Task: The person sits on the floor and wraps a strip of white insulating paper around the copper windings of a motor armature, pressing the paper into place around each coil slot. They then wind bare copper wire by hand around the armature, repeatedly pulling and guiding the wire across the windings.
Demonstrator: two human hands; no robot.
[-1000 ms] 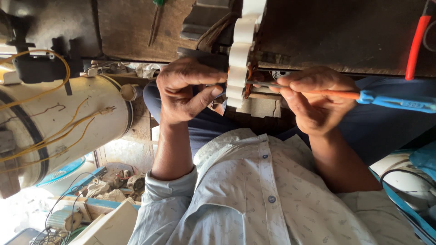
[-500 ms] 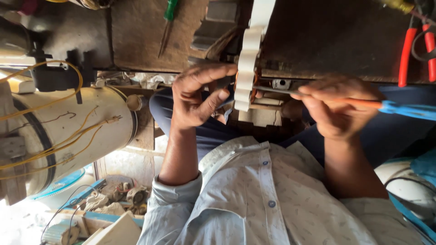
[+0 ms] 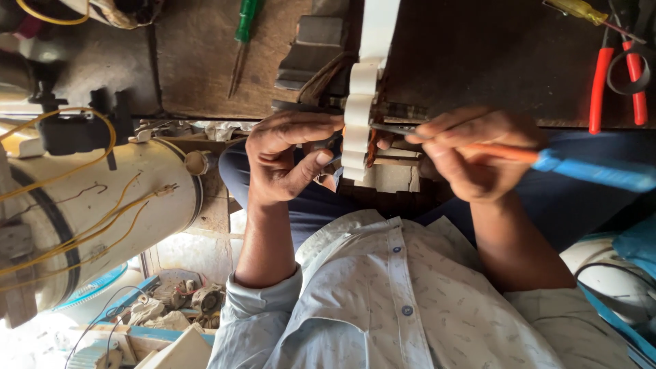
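My left hand (image 3: 283,160) pinches a white scalloped plastic part (image 3: 359,119) that stands upright at the edge of a dark wooden bench (image 3: 478,61), with copper-brown windings behind it. In my right hand (image 3: 471,157) is a tool with an orange and blue handle (image 3: 581,167). Its thin metal tip (image 3: 389,128) touches the part just to the right of the white piece. Both hands are above my lap, close together. What the tip touches is hidden by my fingers.
A white cylindrical motor housing (image 3: 109,212) with yellow wires lies at the left. On the bench lie a green-handled screwdriver (image 3: 242,31), red-handled pliers (image 3: 615,68) and a yellow-handled screwdriver (image 3: 581,8). Small parts and boxes (image 3: 171,307) clutter the floor at the lower left.
The view has shifted slightly, showing more of the bench top. Both hands stay at the white part, with the tool tip still against it.
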